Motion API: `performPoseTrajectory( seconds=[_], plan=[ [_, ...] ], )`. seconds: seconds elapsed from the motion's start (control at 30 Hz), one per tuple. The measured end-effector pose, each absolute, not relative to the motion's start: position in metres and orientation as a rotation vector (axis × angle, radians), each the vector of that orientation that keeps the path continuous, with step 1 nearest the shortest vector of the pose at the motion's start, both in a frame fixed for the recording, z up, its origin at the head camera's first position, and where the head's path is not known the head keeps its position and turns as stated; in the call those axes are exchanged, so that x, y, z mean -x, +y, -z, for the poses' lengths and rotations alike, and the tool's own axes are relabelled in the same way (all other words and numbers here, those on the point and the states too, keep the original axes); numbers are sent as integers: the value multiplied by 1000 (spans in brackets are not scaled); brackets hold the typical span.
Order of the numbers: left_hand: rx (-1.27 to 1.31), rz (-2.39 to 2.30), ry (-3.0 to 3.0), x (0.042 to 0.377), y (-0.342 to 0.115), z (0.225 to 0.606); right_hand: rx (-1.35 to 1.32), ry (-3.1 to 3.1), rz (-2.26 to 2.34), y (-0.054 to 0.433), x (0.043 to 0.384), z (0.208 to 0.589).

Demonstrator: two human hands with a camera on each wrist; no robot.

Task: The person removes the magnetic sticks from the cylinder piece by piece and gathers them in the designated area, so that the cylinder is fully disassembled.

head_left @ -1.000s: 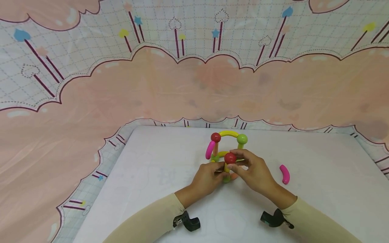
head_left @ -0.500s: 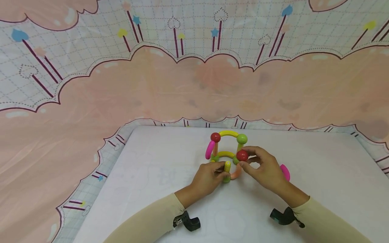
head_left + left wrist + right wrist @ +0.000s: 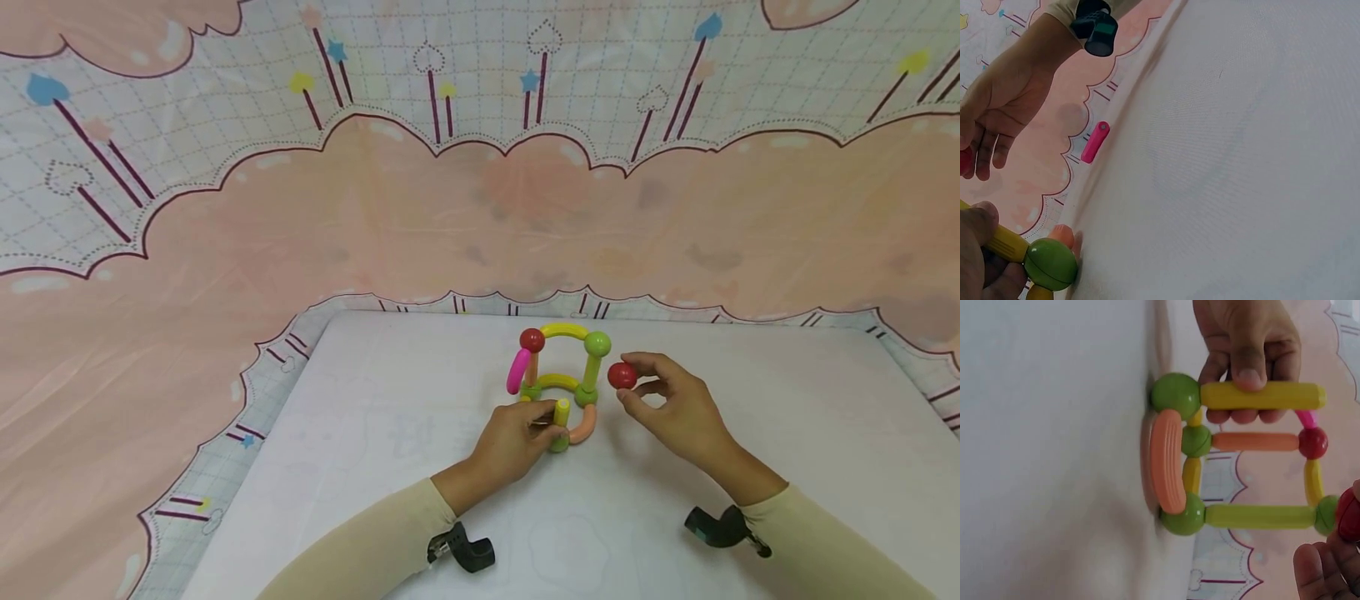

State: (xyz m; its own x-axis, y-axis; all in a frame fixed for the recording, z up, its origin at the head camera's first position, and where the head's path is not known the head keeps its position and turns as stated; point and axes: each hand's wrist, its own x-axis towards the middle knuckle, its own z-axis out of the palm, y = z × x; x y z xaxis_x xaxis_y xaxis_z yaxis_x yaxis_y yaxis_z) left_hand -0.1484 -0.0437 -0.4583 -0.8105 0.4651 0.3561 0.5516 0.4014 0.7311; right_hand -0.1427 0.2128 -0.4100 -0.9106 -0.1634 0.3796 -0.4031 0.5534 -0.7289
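Observation:
My left hand (image 3: 513, 442) pinches an upright yellow rod (image 3: 1260, 395) whose lower end joins a green ball (image 3: 1175, 395) on the table. Its top end is bare. Between thumb and fingers, my right hand (image 3: 678, 412) holds a loose red ball (image 3: 622, 375), to the right of the frame and apart from the rod. The frame is built of balls and sticks: an orange curved stick (image 3: 585, 425) low in front, a light green rod (image 3: 592, 373) at right, a yellow arch (image 3: 565, 330) on top, and a pink curved stick (image 3: 517, 372) hanging at left from another red ball (image 3: 532, 340).
A loose pink curved stick (image 3: 1095, 142) lies on the white tabletop (image 3: 360, 375); in the head view my right hand hides it. A printed cloth backdrop (image 3: 420, 225) stands behind the table. Each wrist wears a small black camera (image 3: 461, 547).
My right hand has lifted the red ball away from the top of the yellow rod and carried it to the right. The left hand has stayed in place on the rod.

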Motion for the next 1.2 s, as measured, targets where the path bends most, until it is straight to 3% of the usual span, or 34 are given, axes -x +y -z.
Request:
performPoseTrajectory(
  seconds=[1.2],
  plan=[
    [951, 1376, -2519, 149, -45, 461, -197, -2694, -1214, 247, 201, 419]
  ],
)
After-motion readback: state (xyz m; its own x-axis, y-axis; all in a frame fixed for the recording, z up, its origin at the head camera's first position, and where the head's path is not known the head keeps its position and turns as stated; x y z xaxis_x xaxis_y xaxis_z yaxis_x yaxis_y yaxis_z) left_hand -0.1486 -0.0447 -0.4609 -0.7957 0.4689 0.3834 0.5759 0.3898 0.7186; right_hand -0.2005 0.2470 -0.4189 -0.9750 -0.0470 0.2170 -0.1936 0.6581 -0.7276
